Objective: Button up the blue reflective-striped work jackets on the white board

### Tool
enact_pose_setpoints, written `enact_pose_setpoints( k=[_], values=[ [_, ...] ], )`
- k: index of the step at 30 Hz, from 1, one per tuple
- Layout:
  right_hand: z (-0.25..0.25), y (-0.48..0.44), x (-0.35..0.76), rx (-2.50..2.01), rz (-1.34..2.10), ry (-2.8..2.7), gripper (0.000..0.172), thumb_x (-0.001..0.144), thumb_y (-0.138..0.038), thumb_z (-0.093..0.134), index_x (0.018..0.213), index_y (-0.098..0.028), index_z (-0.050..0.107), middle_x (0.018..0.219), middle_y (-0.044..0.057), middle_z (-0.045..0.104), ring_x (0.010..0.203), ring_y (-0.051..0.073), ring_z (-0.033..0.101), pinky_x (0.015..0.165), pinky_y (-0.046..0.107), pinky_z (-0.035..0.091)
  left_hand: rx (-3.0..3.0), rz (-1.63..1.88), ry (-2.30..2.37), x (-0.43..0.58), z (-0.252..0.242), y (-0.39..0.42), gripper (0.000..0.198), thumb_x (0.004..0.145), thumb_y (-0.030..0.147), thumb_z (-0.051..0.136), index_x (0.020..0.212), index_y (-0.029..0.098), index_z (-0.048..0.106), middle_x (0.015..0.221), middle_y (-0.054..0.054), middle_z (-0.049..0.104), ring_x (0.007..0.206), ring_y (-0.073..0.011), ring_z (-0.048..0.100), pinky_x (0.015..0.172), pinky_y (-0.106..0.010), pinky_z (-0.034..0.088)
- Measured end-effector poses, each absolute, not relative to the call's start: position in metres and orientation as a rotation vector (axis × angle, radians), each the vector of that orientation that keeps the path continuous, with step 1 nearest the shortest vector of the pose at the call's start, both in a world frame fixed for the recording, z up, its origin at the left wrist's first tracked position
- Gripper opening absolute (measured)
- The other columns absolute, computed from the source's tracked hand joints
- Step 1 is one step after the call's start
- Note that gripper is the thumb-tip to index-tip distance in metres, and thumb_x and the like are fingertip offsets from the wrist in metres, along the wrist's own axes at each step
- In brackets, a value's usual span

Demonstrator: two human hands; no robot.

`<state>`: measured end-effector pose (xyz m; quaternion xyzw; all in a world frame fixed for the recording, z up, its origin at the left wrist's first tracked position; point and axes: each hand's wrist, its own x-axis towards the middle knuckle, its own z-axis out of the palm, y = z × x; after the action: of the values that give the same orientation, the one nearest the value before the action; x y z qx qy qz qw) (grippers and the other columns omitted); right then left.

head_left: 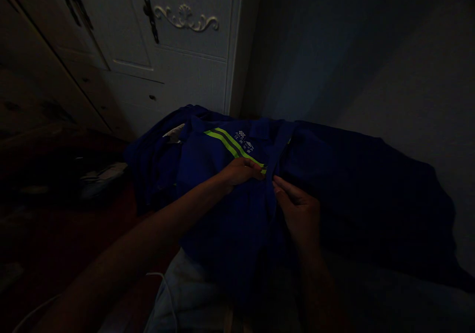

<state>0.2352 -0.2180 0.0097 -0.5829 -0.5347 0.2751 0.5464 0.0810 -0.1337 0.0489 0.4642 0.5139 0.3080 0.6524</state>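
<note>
"Where was the jacket (213, 174)?"

"Across the middle, in front of the cabinet (196, 71) and wall (352, 51), its lower part over a pale cloth (185, 283)."

"And the grip?"

"The left hand (243, 171) pinched the front by the lower end of the yellow stripes (232, 145). The right hand (300, 209) had its fingertips closed on the cloth edge just beside it."

"Any room to move?"

"Little between the hands, only a narrow fold. Above them was open air; the far edge of the jacket ran near the cabinet's corner, though I couldn't tell whether they touched. Red floor (148, 229) showed on the left."

"What was hard to see?"

"Plenty. The right side was nearly black, so I couldn't tell whether that blue cloth was all one garment. The fingers hid what they pinched. The picture's bottom edge cut off both arms and a white cord (169, 293). The dark heap (89, 174) at left was unreadable."
</note>
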Motion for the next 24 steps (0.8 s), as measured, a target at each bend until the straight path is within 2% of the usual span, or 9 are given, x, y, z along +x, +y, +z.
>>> enact_pose_setpoints(
  k=[6,12,16,19,22,24],
  values=[
    [0.014,-0.214,0.237,-1.384,0.605,-1.44,0.032,0.083,-0.036,0.065,0.109,-0.02,0.076,0.108,0.006,0.075,0.101,0.025,0.072,0.093,0.039,0.057,1.086,0.726,1.124,0.08,0.042,-0.135,0.014,0.071,0.004,0.071,0.072,0.013,0.061,0.064,0.002,0.064,0.057,-0.0078,0.057,0.061,-0.022,0.045],
    [0.012,-0.207,0.233,-1.306,0.374,-1.673,0.033,0.084,-0.029,0.064,0.115,-0.019,0.073,0.105,0.007,0.075,0.094,0.023,0.072,0.089,0.039,0.057,1.157,0.772,1.058,0.078,0.036,-0.139,0.01,0.074,0.005,0.066,0.077,0.013,0.062,0.068,0.002,0.063,0.059,-0.007,0.055,0.062,-0.021,0.043],
    [0.012,-0.201,0.231,-1.251,0.18,-1.866,0.035,0.086,-0.024,0.061,0.119,-0.022,0.071,0.102,0.007,0.075,0.096,0.025,0.068,0.088,0.042,0.055,1.126,0.763,1.026,0.074,0.032,-0.137,0.015,0.073,0.003,0.063,0.083,0.014,0.064,0.072,0.002,0.064,0.065,-0.0083,0.057,0.067,-0.022,0.043],
    [0.012,-0.199,0.231,-1.23,0.104,-1.932,0.037,0.088,-0.021,0.058,0.123,-0.022,0.068,0.102,0.008,0.074,0.096,0.025,0.066,0.088,0.043,0.054,1.076,0.763,0.963,0.072,0.028,-0.136,0.015,0.075,0.012,0.064,0.089,0.015,0.066,0.081,-0.001,0.067,0.072,-0.0118,0.061,0.074,-0.026,0.046],
    [0.01,-0.199,0.23,-1.236,0.048,-1.954,0.038,0.089,-0.02,0.057,0.126,-0.02,0.066,0.105,0.009,0.073,0.097,0.026,0.065,0.088,0.043,0.053,1.123,0.776,0.902,0.068,0.023,-0.136,0.027,0.073,0.021,0.073,0.099,0.015,0.066,0.095,-0.005,0.07,0.086,-0.0149,0.064,0.085,-0.03,0.047],
    [0.008,-0.198,0.23,-1.245,0.022,-1.962,0.039,0.089,-0.02,0.058,0.127,-0.016,0.065,0.108,0.011,0.073,0.099,0.026,0.064,0.088,0.043,0.053,1.177,0.795,0.879,0.065,0.019,-0.137,0.042,0.066,0.015,0.079,0.105,0.015,0.064,0.102,-0.006,0.068,0.096,-0.0155,0.063,0.09,-0.03,0.046]
  ],
)
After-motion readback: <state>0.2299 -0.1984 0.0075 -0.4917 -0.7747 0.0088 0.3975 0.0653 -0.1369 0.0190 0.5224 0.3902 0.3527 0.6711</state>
